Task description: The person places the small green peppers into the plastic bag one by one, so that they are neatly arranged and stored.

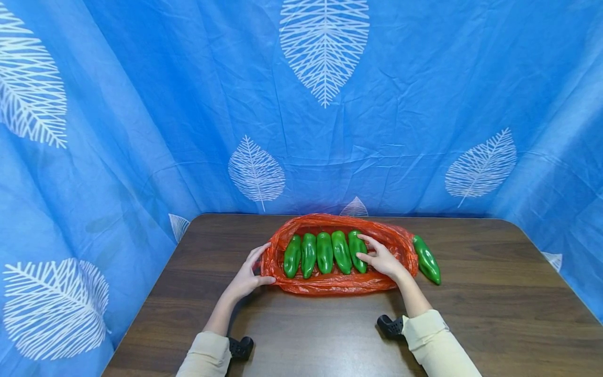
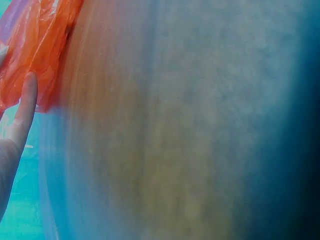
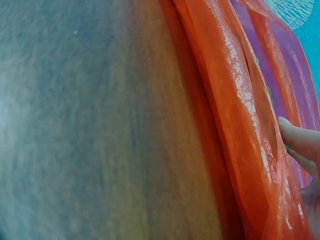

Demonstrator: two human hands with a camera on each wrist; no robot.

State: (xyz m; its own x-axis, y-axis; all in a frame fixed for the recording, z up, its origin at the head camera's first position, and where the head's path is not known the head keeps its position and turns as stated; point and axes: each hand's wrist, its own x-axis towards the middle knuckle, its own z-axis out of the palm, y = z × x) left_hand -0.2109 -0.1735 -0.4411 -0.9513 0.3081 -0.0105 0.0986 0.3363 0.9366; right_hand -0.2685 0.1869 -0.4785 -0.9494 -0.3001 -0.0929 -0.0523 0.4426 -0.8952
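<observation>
A red plastic bag (image 1: pixel 339 287) lies spread on the table with its mouth rolled wide. Several green peppers (image 1: pixel 324 253) sit side by side inside it. My left hand (image 1: pixel 246 279) rests at the bag's left end, thumb and fingers spread along its edge; the left wrist view shows one straight finger (image 2: pixel 29 97) against the plastic. Over the bag's right half, my right hand (image 1: pixel 383 260) reaches in, its fingertips at the right side of the rightmost pepper (image 1: pixel 356 251) in the row. The right wrist view hides that pepper almost wholly behind the bag's rim.
Another green pepper (image 1: pixel 427 261) lies outside the bag, against its right end. The brown wooden table (image 1: pixel 494 293) ends at a blue curtain (image 1: pixel 400 131) with white leaf prints. Black wrist mounts (image 1: pixel 242 348) extend from both sleeves.
</observation>
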